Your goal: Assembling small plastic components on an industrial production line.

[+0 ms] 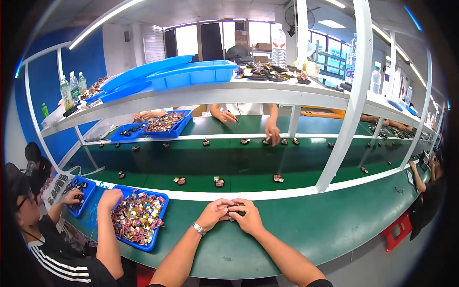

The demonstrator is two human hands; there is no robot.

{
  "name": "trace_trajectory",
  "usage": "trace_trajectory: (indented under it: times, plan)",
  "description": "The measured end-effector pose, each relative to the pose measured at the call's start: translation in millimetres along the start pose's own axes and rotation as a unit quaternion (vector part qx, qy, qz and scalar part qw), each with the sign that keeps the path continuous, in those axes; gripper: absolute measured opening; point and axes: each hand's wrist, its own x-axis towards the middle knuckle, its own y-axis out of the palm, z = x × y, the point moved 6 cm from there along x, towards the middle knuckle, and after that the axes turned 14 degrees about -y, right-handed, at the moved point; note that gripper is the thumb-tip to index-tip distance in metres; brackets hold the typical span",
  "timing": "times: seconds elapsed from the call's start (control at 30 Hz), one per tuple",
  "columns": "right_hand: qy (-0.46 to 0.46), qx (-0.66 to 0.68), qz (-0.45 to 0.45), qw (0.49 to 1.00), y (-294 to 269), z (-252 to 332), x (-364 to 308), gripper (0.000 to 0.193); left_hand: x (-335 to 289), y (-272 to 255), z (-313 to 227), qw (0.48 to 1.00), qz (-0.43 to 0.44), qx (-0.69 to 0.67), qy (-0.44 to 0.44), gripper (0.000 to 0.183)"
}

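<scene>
My left hand, with a silver watch at the wrist, and my right hand meet over the near edge of the green bench. Their fingertips are closed together around a small dark part, mostly hidden by the fingers; its exact kind cannot be made out. To the left of my hands stands a blue tray heaped with small pieces in red, yellow and white. Beyond the white rail, small black parts with red, white and yellow bits, such as this cluster, lie on the green belt.
A co-worker sits at my left, one hand by the heaped tray, the other at a smaller blue tray. Across the belt, another person's hands work with a pen-like tool. A white post and overhead shelf frame the bench.
</scene>
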Motion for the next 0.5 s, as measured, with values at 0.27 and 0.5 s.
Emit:
trace_trajectory:
  times: [0.27, 0.5]
  plan:
    - [-0.074, -0.028, -0.018, 0.997, -5, 15, 5, 0.016, -1, -3, 0, 1.000, 0.003, -0.010, 0.028, 0.023]
    - [-0.080, -0.044, -0.027, 0.996, -9, 13, 3, 0.015, -3, 2, -4, 0.999, 0.008, -0.014, 0.028, 0.023]
